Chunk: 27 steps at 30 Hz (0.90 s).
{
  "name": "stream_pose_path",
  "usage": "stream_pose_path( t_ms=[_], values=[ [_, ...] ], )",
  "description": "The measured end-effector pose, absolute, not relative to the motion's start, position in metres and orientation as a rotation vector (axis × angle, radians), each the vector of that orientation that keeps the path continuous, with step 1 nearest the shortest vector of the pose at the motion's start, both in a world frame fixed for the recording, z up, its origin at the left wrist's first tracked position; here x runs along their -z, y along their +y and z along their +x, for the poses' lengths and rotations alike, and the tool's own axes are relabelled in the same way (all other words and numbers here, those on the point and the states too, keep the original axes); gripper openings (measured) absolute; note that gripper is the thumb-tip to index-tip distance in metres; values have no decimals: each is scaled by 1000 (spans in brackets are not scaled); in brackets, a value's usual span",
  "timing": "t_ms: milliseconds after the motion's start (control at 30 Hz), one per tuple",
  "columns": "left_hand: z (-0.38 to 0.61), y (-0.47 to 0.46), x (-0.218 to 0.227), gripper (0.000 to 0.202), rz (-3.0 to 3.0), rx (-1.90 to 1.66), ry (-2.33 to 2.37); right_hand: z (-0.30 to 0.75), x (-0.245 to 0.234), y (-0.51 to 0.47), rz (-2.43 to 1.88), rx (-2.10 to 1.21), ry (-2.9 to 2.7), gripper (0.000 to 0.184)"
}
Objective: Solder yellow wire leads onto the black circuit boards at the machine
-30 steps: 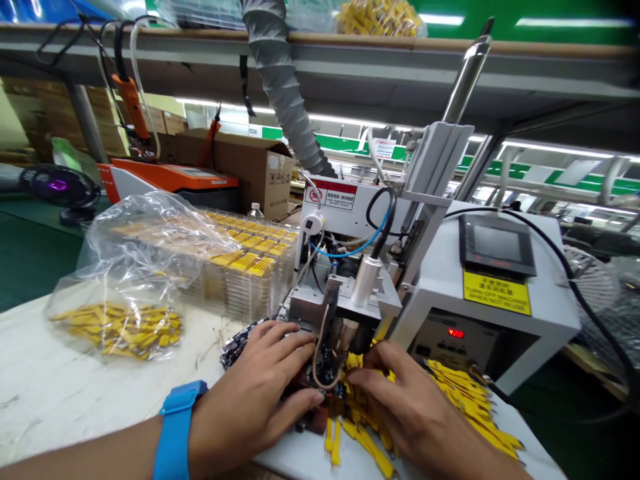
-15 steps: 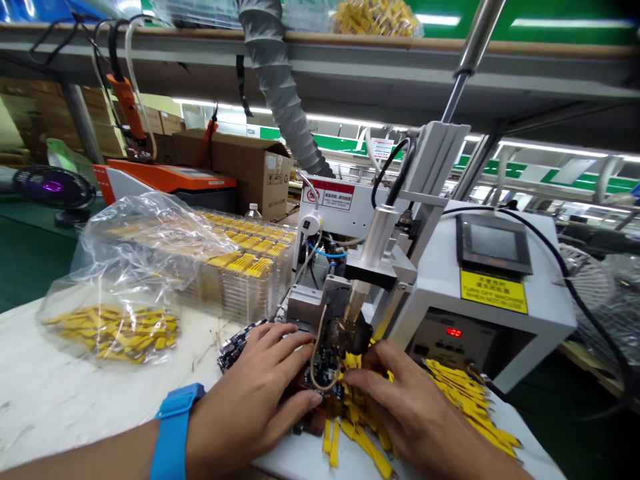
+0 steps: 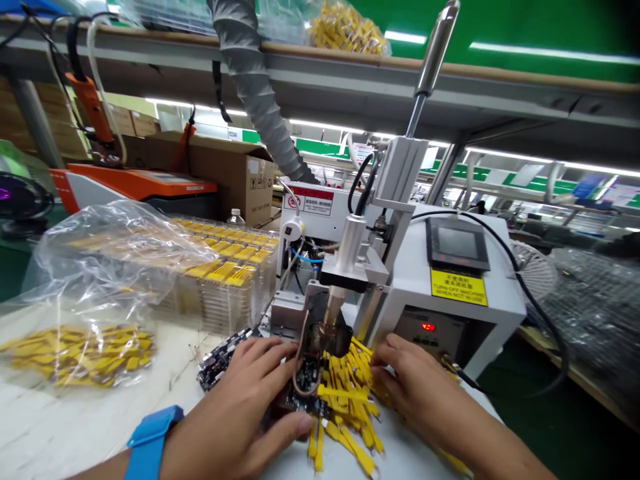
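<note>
Yellow-leaded components (image 3: 347,407) heaped beneath machine head (image 3: 330,337); left hand (image 3: 230,420) grasping dark circuit board (image 3: 300,401); right hand (image 3: 425,393) open, resting against the heap's edge.

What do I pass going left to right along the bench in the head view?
Plastic bag, left hand, yellow parts, right hand.

One left hand (image 3: 235,413), one right hand (image 3: 425,393), one wristband (image 3: 149,443).
</note>
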<state>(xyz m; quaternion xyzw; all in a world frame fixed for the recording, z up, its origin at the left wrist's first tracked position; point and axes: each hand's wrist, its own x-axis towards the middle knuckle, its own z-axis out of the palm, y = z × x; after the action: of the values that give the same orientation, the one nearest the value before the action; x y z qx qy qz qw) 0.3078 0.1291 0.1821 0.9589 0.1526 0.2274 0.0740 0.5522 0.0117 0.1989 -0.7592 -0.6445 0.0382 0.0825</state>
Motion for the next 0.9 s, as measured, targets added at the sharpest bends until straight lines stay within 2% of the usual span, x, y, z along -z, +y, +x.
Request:
stream_pose_path(
  t_ms=[200,367,467,667,900],
  values=[
    [302,125,-181,44,2885,-682,483,559,-187,17,-1971,-17,-2126,32],
    [300,127,-177,45,2877,-650,462,564,-188,22,-1845,241,-2367,20],
    [300,127,-177,46,2864,-641,472,563,-190,24,-1727,288,-2373,16],
    [300,126,-179,43,2839,-642,459,558,-189,19,-1551,-20,-2164,16],
    [300,127,-178,40,2821,-702,449,534,-193,16,-1409,-229,-1939,20]
  ],
)
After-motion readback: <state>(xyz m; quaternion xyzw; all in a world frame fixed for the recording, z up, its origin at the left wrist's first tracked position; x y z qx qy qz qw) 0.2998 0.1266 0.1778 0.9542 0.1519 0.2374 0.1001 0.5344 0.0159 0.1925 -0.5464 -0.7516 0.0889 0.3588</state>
